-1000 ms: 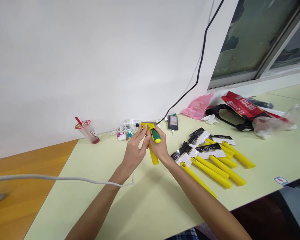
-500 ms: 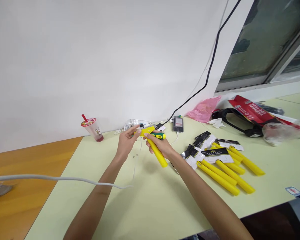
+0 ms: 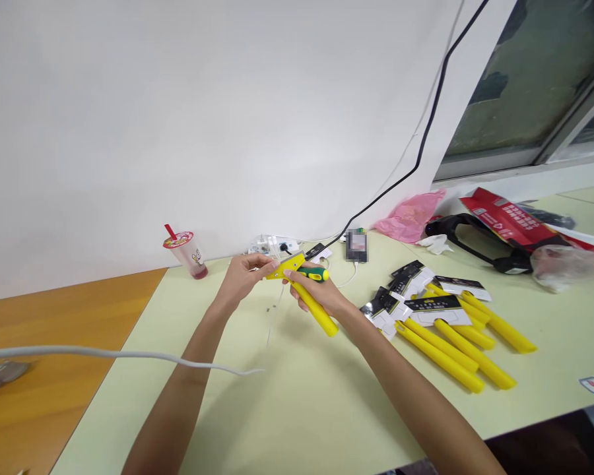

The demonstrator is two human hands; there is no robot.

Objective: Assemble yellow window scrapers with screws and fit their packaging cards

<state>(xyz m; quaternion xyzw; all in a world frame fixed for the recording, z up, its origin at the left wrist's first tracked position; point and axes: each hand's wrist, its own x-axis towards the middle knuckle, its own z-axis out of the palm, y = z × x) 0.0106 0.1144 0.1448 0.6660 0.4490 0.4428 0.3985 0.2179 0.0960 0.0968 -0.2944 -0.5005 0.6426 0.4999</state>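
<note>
A yellow scraper (image 3: 317, 309) with a wide flat head and a long handle is held above the table, its handle pointing down to the right. My left hand (image 3: 242, 280) pinches the left end of the head between thumb and fingers. Around the scraper near the neck is my right hand (image 3: 321, 290), thumb resting on the head. A screwdriver with a green and yellow handle (image 3: 314, 273) also lies in my right hand; its tip is hidden. Two tiny dark pieces (image 3: 270, 308), perhaps screws, lie on the table below my left hand.
Several yellow scraper handles (image 3: 440, 346) with black-and-white cards lie at right. A drink cup (image 3: 191, 256), a power strip (image 3: 272, 245) and a phone-like device (image 3: 357, 245) stand along the wall. Behind lie a pink bag (image 3: 410, 216) and a red package (image 3: 509, 218). A white cable (image 3: 129, 355) crosses at left.
My left fingers, stretched out before, have curled in and pinch the scraper head's end. The view has shifted slightly, and the scraper stays in my right hand.
</note>
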